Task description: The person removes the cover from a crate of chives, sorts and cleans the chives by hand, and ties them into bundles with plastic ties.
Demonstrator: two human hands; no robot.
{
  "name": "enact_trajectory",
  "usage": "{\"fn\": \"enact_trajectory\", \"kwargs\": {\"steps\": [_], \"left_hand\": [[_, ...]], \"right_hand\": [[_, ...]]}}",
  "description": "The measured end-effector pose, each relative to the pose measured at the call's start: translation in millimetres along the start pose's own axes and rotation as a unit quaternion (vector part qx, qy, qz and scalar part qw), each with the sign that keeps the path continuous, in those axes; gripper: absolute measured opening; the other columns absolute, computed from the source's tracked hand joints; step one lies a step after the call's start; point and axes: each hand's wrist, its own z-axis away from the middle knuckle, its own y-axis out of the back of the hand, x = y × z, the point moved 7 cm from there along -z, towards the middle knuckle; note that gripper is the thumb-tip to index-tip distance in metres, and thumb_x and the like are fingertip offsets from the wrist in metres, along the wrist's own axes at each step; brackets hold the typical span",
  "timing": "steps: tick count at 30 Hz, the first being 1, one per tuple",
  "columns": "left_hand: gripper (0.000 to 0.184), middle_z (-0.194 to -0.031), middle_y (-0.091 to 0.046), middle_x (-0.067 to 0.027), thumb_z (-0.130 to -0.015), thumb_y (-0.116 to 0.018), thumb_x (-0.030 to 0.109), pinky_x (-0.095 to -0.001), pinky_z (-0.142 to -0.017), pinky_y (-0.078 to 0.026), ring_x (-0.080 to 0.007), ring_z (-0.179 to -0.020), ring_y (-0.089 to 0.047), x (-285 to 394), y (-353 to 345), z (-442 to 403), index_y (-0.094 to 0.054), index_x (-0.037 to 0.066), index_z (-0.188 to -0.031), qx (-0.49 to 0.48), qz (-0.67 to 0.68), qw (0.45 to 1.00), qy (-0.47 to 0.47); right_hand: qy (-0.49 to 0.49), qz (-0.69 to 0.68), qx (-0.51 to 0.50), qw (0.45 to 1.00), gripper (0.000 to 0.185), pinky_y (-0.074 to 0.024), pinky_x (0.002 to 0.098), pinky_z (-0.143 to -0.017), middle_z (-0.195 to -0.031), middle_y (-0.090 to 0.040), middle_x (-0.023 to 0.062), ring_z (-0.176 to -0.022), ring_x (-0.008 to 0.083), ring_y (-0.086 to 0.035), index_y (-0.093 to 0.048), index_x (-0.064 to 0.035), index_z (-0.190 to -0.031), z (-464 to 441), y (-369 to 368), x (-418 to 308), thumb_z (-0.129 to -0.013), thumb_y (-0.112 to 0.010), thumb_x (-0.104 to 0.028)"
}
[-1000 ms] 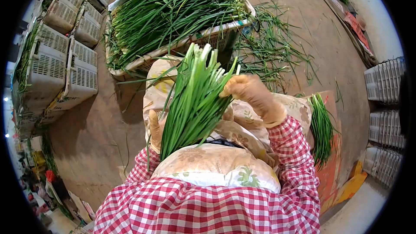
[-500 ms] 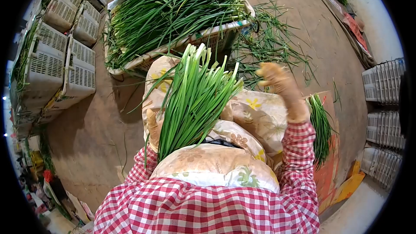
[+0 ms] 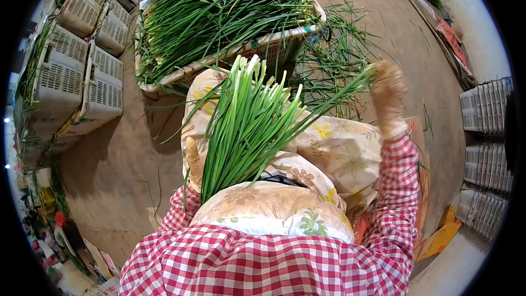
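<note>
A thick bunch of green chives (image 3: 241, 126) lies across my lap, pale stem ends pointing up and away from me. My left hand (image 3: 194, 161) is at the bunch's lower left side, thumb upright, its other fingers wrapped under the stalks and mostly hidden. Off to the right, my right hand (image 3: 388, 85), gloved and blurred, is closed on a few chive stalks (image 3: 350, 87) that stretch back toward the bunch. Beyond my knees stands a large crate (image 3: 257, 44) heaped with chives (image 3: 219, 11).
Loose stalks (image 3: 342, 49) litter the floor right of the crate. White crates (image 3: 104, 85) are stacked at the left, and more grey-white crates (image 3: 485, 104) stand at the right edge. A yellow piece (image 3: 441, 238) lies at the lower right.
My right hand has left the top of the bunch and moved right, drawing a few stalks out with it. My left hand and the bunch have barely moved.
</note>
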Motion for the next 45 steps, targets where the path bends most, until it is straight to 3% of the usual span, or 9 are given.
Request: {"fn": "enact_trajectory", "kwargs": {"steps": [6,10,13,21,31,33,37,40,45], "left_hand": [[0.106,-0.137,-0.045,-0.0104,-0.071,-0.046,0.083,-0.0388,-0.102,-0.039,-0.0255,-0.120,-0.047,2.3,-7.6,0.7,-0.033,0.006,-0.142,-0.071,0.124,0.990,-0.021],[0.108,-0.138,-0.044,-0.0103,-0.070,-0.047,0.083,-0.0391,-0.102,-0.038,-0.0254,-0.121,-0.046,2.0,-3.7,0.3,-0.031,0.005,-0.143,-0.056,0.106,0.993,-0.019],[0.109,-0.139,-0.043,-0.0101,-0.070,-0.048,0.083,-0.0391,-0.103,-0.038,-0.0255,-0.122,-0.046,-1.1,8.0,3.3,-0.030,0.004,-0.143,0.001,0.066,0.998,-0.008],[0.102,-0.143,-0.040,-0.0105,-0.074,-0.053,0.077,-0.0422,-0.106,-0.036,-0.0268,-0.127,-0.043,8.5,-18.6,2.8,-0.027,0.009,-0.146,-0.032,0.045,0.998,-0.035],[0.104,-0.125,-0.053,-0.0067,-0.074,-0.043,0.083,-0.0315,-0.091,-0.044,-0.0183,-0.106,-0.053,-5.3,10.1,4.0,-0.033,0.004,-0.141,-0.007,-0.030,0.999,0.023],[0.103,-0.118,-0.055,-0.0048,-0.074,-0.042,0.083,-0.0295,-0.086,-0.045,-0.0165,-0.100,-0.053,-7.8,6.1,1.7,-0.036,0.004,-0.140,0.013,-0.022,1.000,0.015],[0.101,-0.111,-0.057,-0.0029,-0.075,-0.042,0.082,-0.0279,-0.081,-0.046,-0.0151,-0.094,-0.054,-2.1,-10.6,2.6,-0.038,0.004,-0.138,0.067,-0.016,0.998,-0.003],[0.099,-0.117,-0.056,-0.0048,-0.077,-0.044,0.080,-0.0300,-0.087,-0.045,-0.0168,-0.100,-0.054,-7.7,4.7,3.7,-0.036,0.004,-0.140,0.021,-0.007,1.000,0.004],[0.100,-0.125,-0.054,-0.0071,-0.076,-0.047,0.078,-0.0321,-0.092,-0.044,-0.0186,-0.107,-0.053,-0.9,-23.0,7.4,-0.034,0.003,-0.141,0.002,-0.033,0.999,0.008]], "right_hand": [[-0.211,0.253,-0.049,0.943,0.024,-0.0505,0.0348,-0.063,-0.091,-0.063,0.0087,-0.076,0.0253,-0.062,-0.060,-0.0048,-0.102,10.7,-27.1,166.5,-0.097,-0.047,-0.025],[-0.184,-0.117,0.011,0.976,0.027,-0.0514,0.0276,-0.070,-0.103,-0.067,0.0076,-0.085,0.0181,-0.065,-0.062,-0.0063,-0.114,31.1,-50.4,79.6,-0.096,-0.052,-0.023],[-0.231,-0.538,-0.151,0.797,0.022,-0.0503,0.0242,-0.070,-0.094,-0.068,0.0031,-0.082,0.0107,-0.062,-0.066,-0.0109,-0.110,25.7,-32.7,-56.3,-0.093,-0.058,-0.022],[0.027,-0.309,-0.214,0.926,0.025,-0.0498,0.0328,-0.059,-0.074,-0.064,0.0121,-0.066,0.0223,-0.063,-0.067,-0.0042,-0.094,36.4,-11.9,-171.0,-0.076,-0.071,-0.021],[-0.191,-0.476,-0.400,0.760,0.012,-0.0442,0.0307,-0.055,-0.066,-0.062,0.0081,-0.061,0.0158,-0.059,-0.064,-0.0025,-0.074,71.4,-16.5,-166.2,-0.078,-0.058,-0.012],[-0.172,-0.748,-0.499,0.402,0.017,-0.0438,0.0285,-0.054,-0.068,-0.063,0.0026,-0.062,0.0108,-0.057,-0.060,-0.0033,-0.068,83.4,1.5,-202.4,-0.081,-0.056,-0.014],[0.007,-0.928,-0.263,0.264,0.009,-0.0373,0.0217,-0.043,-0.069,-0.057,0.0024,-0.060,0.0094,-0.053,-0.064,-0.0065,-0.088,27.1,43.1,-155.3,-0.086,-0.062,-0.015],[-0.167,-0.943,-0.046,0.283,0.027,-0.0391,0.0310,-0.065,-0.067,-0.044,-0.0001,-0.059,0.0124,-0.038,-0.057,-0.0135,-0.076,-21.5,54.5,-87.8,-0.094,-0.048,-0.031],[-0.250,-0.475,-0.282,0.795,0.036,-0.0488,0.0260,-0.072,-0.093,-0.069,0.0103,-0.077,0.0141,-0.062,-0.068,-0.0036,-0.101,-10.0,-45.5,-89.8,-0.086,-0.064,-0.036]]}}
